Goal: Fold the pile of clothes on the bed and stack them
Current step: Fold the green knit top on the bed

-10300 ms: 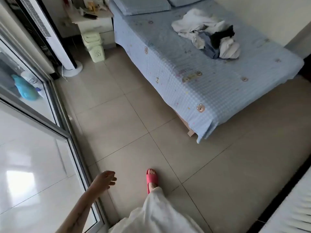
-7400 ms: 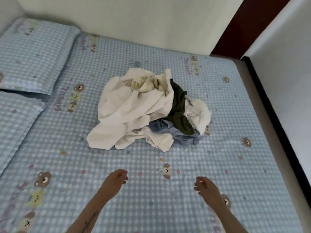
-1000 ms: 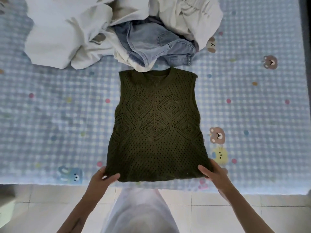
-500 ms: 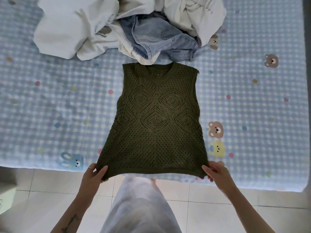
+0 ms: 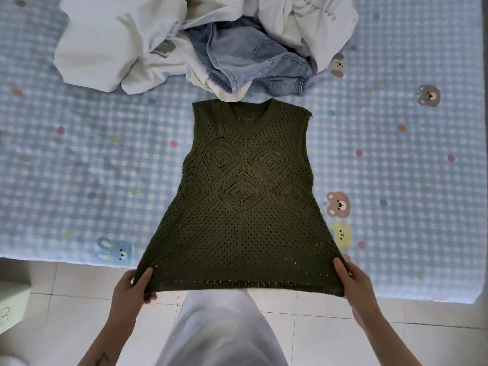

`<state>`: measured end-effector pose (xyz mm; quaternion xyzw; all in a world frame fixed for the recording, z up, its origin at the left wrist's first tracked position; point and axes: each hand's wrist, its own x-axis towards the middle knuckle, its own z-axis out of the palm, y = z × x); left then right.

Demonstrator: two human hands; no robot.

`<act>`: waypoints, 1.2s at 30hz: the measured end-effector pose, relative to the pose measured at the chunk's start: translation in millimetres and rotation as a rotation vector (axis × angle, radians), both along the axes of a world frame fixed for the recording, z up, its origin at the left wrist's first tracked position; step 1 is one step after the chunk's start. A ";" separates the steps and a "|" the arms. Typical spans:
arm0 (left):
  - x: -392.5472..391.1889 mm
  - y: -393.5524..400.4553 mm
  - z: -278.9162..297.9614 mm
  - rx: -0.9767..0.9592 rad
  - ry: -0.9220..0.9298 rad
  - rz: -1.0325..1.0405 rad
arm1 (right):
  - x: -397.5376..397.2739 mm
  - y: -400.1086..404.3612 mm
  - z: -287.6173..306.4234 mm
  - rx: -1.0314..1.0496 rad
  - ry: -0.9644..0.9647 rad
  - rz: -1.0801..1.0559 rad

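Vest [image 5: 244, 196] hem pinched by left hand [image 5: 132, 289] and right hand [image 5: 356, 286].

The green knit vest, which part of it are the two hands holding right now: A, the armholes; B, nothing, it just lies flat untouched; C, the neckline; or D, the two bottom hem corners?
D: the left hand and right hand each pinch a bottom corner of the green knit vest, while its neckline lies on the bed near the pile of clothes.

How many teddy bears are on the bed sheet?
3: one bear beside the white clothes, one far right, one right of the green vest. Clothes may hide more.
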<state>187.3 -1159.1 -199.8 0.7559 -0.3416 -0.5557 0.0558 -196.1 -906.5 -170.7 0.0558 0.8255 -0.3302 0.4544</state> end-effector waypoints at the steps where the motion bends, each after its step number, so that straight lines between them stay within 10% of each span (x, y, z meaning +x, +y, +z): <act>1: 3.4 1.6 -2.5 -0.011 -0.029 -0.043 | 0.5 2.4 -1.9 0.048 0.001 0.033; 8: -0.9 2.1 -15.2 0.065 -0.277 -0.371 | 6.5 12.2 -15.4 0.309 0.018 0.269; 11: -25.3 -23.4 -6.3 -0.231 -0.374 -0.505 | -7.7 -15.2 -9.7 0.331 0.299 0.360; 24: -301.4 -293.6 -75.7 -0.462 0.043 -0.532 | -171.1 -321.8 -83.5 0.042 0.612 0.563; 36: -238.6 -264.1 -29.4 -0.469 0.240 -0.776 | -162.9 -298.9 -41.9 -0.188 0.590 0.610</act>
